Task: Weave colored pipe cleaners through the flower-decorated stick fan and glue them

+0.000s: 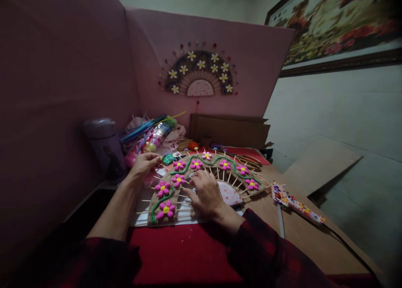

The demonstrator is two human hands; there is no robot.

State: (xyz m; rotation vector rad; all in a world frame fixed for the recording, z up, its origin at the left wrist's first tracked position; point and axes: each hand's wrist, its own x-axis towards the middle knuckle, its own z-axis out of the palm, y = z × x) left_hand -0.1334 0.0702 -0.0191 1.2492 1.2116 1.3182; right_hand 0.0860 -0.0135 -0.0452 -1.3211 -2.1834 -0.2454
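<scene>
A fan-shaped craft piece (188, 169) of wooden sticks and a twine-wrapped band lies before me. Pink flowers (166, 209) with yellow centres and a wavy green strand (234, 166) decorate the band. At its base is a pale half-round piece (230, 194) with pink spots. My left hand (146, 164) is at the fan's upper left edge, thumb and fingertips pinched at a stick's end; what is between them is too small to name. Resting on the fan's inner sticks, my right hand (205, 193) has its thumb apart from its bent fingers. Its palm hides some sticks.
A flower-patterned glue gun (295, 206) with a black cord lies on brown board at right. A lidded tumbler (105, 149) stands at left near bagged craft supplies (157, 135). Pliers (248, 160) lie behind the fan. A finished fan (188, 66) hangs on the pink panel.
</scene>
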